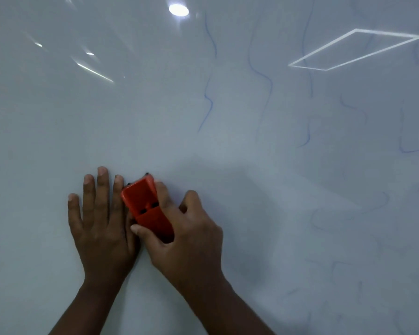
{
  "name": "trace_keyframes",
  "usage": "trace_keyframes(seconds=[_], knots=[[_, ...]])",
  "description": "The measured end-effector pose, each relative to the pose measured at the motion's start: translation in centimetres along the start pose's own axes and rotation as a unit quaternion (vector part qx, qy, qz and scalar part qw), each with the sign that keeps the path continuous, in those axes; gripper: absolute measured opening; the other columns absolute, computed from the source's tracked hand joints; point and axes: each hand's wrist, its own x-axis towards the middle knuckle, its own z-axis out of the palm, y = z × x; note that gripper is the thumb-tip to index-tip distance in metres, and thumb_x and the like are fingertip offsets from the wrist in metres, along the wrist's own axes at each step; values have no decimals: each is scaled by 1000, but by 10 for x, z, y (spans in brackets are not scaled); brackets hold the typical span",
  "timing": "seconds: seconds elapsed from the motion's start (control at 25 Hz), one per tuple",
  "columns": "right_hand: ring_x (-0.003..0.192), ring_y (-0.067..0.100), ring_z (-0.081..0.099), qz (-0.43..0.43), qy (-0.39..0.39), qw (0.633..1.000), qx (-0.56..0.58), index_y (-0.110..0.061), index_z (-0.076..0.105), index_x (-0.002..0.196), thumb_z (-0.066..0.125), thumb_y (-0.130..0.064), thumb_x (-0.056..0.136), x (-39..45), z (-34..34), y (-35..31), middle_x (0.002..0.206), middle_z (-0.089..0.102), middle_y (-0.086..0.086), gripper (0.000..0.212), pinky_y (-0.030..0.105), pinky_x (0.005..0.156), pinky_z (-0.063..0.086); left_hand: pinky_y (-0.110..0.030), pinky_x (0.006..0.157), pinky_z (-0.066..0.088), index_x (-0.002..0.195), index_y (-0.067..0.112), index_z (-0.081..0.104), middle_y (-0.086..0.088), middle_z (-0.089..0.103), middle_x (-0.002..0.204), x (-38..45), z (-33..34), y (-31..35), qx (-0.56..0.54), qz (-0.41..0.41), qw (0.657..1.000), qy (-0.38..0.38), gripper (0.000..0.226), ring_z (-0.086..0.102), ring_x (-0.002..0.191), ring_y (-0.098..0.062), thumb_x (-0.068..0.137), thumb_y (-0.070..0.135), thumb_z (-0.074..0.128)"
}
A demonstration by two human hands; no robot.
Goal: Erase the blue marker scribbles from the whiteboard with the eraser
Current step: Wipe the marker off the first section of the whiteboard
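A glossy whiteboard [58,131] fills the whole view. My right hand [186,238] grips a red-orange eraser [145,206] and holds it against the board at lower centre. My left hand [99,213] lies flat on the board just left of the eraser, fingers straight and spread, its index finger touching the eraser's side. Thin blue marker scribbles [264,78] run as wavy lines across the upper centre and right. Fainter, smeared blue marks [344,269] show at the lower right. The board's left half shows no marks.
Ceiling lights reflect on the board: a bright round spot [178,9] at top centre, a bright diamond outline [356,49] at upper right and short streaks [94,72] at upper left. My shadow darkens the board right of the hands.
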Motion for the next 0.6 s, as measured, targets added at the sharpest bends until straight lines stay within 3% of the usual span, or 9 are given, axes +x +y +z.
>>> trace_keyframes(seconds=[0.12, 0.24, 0.4, 0.48, 0.6], knots=[[69, 12, 54, 12, 35, 999, -21, -40, 45, 152, 61, -77, 83, 23, -17, 12, 95, 48, -6, 80, 32, 54, 55, -58, 130, 13, 166, 5, 25, -20, 22, 173, -1, 0, 0, 4, -4, 1000, 7, 62, 14, 164, -33, 110, 27, 39], [64, 13, 53, 101, 120, 987, -26, -43, 53, 148, 61, -80, 78, 39, -54, 53, 86, 45, -8, 79, 28, 56, 47, -58, 127, 19, 163, 5, 37, -18, 28, 172, 0, -6, 2, 8, -5, 1000, 11, 57, 25, 161, -34, 110, 25, 43], [67, 13, 54, 200, 221, 952, 63, -37, 54, 147, 62, -83, 77, 37, -106, 123, 83, 54, 0, 85, 27, 66, 50, -57, 119, 28, 150, 5, 56, -17, 46, 162, 19, -22, 2, -7, -4, 999, 39, 48, 41, 151, -37, 108, 24, 49], [74, 8, 57, 235, 241, 937, 93, -42, 49, 151, 58, -89, 74, 40, -127, 142, 89, 58, 0, 91, 19, 73, 48, -61, 117, 28, 151, 4, 54, -18, 46, 162, 43, -26, -1, -10, 6, 999, 45, 49, 40, 152, -37, 107, 26, 50], [75, 7, 55, 239, 237, 939, 74, -47, 39, 155, 58, -81, 79, 59, -138, 140, 91, 54, 2, 86, 32, 77, 52, -63, 120, 24, 158, 5, 46, -17, 38, 168, 90, -23, -8, -5, 32, 998, 56, 54, 32, 158, -36, 108, 28, 51]])
